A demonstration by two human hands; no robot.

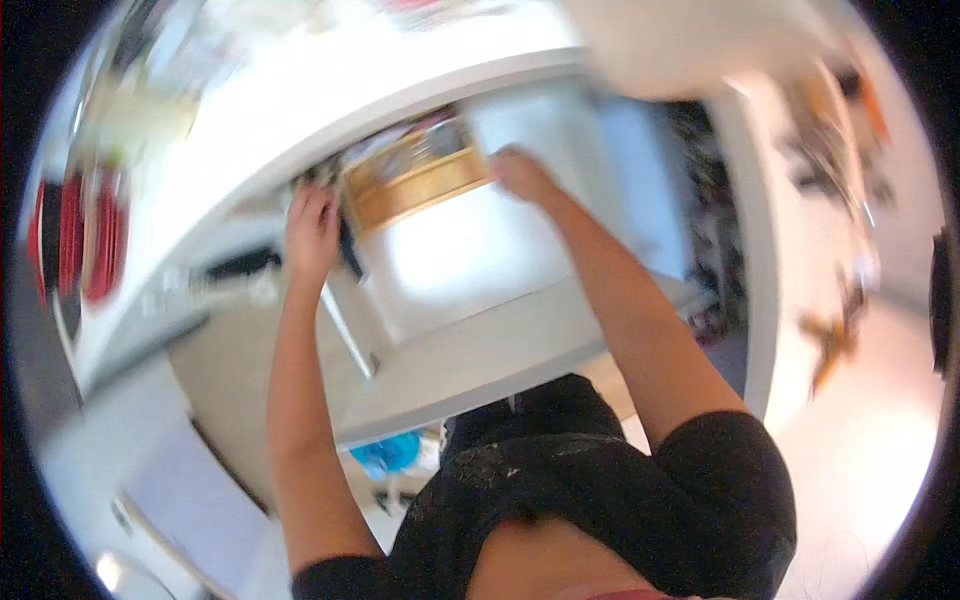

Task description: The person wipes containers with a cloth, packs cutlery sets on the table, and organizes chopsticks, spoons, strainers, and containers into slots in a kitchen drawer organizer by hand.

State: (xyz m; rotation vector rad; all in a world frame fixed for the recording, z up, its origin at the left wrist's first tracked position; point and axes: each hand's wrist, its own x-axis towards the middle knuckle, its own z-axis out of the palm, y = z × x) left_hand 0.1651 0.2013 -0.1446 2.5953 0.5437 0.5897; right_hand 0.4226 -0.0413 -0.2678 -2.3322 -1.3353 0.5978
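Note:
A pulled-out drawer [455,330] lies in front of me under a white tabletop. In its back part sits a wooden tray [420,187] with compartments that hold small items, too blurred to name. My right hand [523,174] is at the tray's right end, its fingers curled in; whether it grips the edge is unclear. To the left of the tray is my left hand [314,220], fingers bent and blurred, close to some dark items at the drawer's left side. What it touches, if anything, cannot be made out.
The white tabletop [290,110] arches above the drawer. Red items [85,235] stand at the far left. Dark blurred things [705,220] fill a space to the right of the drawer. Below the drawer is something blue [388,454]. A wooden object [828,345] is at the right.

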